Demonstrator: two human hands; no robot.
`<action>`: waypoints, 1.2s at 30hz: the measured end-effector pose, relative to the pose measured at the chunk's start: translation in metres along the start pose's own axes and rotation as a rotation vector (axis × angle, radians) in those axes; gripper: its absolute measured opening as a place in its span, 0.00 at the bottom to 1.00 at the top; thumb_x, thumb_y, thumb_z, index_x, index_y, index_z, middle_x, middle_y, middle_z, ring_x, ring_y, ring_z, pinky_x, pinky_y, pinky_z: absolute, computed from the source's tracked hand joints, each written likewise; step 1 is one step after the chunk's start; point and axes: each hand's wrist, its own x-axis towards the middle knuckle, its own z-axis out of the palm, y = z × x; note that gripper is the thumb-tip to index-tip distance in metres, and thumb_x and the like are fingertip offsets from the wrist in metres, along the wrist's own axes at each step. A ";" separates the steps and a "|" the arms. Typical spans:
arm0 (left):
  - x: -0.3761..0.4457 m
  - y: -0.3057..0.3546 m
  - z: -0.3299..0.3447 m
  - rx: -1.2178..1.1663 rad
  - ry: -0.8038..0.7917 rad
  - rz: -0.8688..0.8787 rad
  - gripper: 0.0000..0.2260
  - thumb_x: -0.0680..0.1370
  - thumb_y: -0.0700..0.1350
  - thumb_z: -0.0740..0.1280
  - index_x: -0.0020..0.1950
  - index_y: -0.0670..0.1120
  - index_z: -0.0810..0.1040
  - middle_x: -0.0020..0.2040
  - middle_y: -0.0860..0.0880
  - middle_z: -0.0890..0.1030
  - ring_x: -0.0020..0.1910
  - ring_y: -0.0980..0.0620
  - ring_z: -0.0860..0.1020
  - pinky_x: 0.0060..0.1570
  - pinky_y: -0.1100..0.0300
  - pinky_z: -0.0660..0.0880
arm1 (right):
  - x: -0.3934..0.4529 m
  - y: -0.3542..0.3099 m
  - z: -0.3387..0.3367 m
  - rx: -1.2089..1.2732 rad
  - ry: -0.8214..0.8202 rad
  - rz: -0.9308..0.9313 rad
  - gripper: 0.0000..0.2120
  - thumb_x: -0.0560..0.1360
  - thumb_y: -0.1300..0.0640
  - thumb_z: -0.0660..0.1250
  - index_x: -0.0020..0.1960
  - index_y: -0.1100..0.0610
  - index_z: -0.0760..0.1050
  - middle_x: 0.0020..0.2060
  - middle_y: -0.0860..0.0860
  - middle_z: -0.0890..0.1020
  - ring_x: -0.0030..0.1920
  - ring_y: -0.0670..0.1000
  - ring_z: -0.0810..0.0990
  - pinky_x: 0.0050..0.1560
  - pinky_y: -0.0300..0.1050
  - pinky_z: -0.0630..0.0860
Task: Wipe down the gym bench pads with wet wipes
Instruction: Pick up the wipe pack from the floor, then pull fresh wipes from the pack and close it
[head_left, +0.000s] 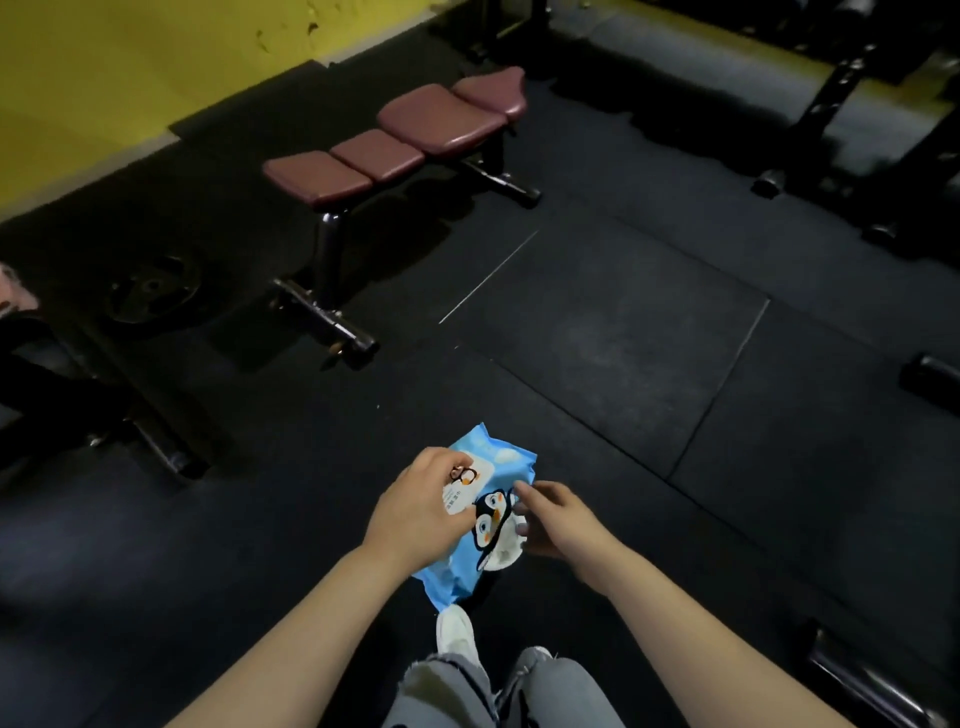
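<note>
1. Wet-wipe pack (493, 514): a soft, crinkled blue plastic pouch printed with a penguin, held in mid-air low in the view, above the floor and in front of the person's legs; its left part and lower edge are hidden behind the left hand.
2. Left hand (423, 512): fingers curled over the pack's white label flap (464, 488), gripping it; the fingertips cannot be made out.
3. Right hand (553, 519): at the pack's right edge, fingers loosely bent and touching the plastic; whether it pinches a wipe cannot be told.
4. Legs: grey frayed jeans (519, 691) and one white shoe (457, 636), cut off by the lower edge.
5. Floor (623, 338): dark, matte rubber tiles with thin pale seams.
6. Gym bench (395, 140): well apart from the hands, up and left; four smooth, rounded maroon pads on a dark metal frame with glossy feet.
7. Weight plate (153, 291): round, flat, dim, left of the bench.
8. Yellow wall (130, 67): chipped paint, upper left.
9. Dark rack (857, 104): upper right, details lost in shadow.
</note>
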 end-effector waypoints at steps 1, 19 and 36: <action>0.005 0.011 0.001 0.000 -0.017 0.036 0.21 0.71 0.51 0.71 0.63 0.59 0.71 0.60 0.64 0.70 0.55 0.60 0.74 0.50 0.60 0.75 | -0.001 0.001 -0.003 0.085 -0.004 0.012 0.28 0.69 0.36 0.71 0.62 0.53 0.73 0.50 0.49 0.81 0.47 0.51 0.82 0.51 0.52 0.82; 0.053 0.279 0.114 -0.014 -0.260 0.514 0.10 0.76 0.53 0.68 0.56 0.61 0.74 0.56 0.65 0.75 0.52 0.63 0.76 0.48 0.61 0.75 | -0.085 0.022 -0.226 0.765 0.352 -0.172 0.20 0.72 0.44 0.69 0.58 0.55 0.81 0.50 0.55 0.86 0.50 0.57 0.85 0.47 0.52 0.81; 0.066 0.471 0.229 -0.559 -0.441 0.163 0.11 0.79 0.38 0.62 0.53 0.51 0.82 0.46 0.50 0.85 0.42 0.53 0.83 0.40 0.59 0.79 | -0.159 0.070 -0.451 0.703 0.594 -0.185 0.21 0.74 0.37 0.66 0.58 0.52 0.78 0.48 0.49 0.86 0.52 0.51 0.83 0.58 0.52 0.78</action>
